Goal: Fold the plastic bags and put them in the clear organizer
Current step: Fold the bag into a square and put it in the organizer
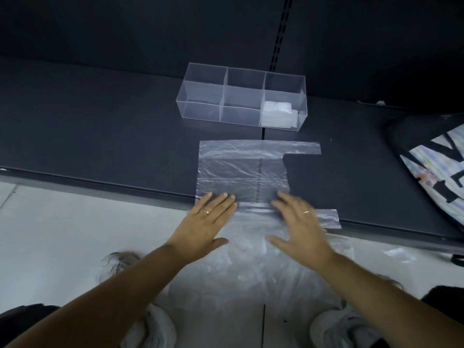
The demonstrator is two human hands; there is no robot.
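A clear plastic bag (241,169) lies spread flat on the dark shelf (100,136), its handles pointing right and its near edge at the shelf's front lip. My left hand (211,222) and my right hand (298,222) both press flat on that near edge, fingers straight. Behind the bag stands the clear organizer (200,96) with three compartments. Its right compartment holds folded white bags (277,113); the other two look bare.
More crumpled clear plastic bags (251,267) lie on the pale floor below the shelf edge, between my shoes. A dark bag with a black-and-white print (437,172) rests on the shelf at the far right. A dark back panel rises behind the organizer.
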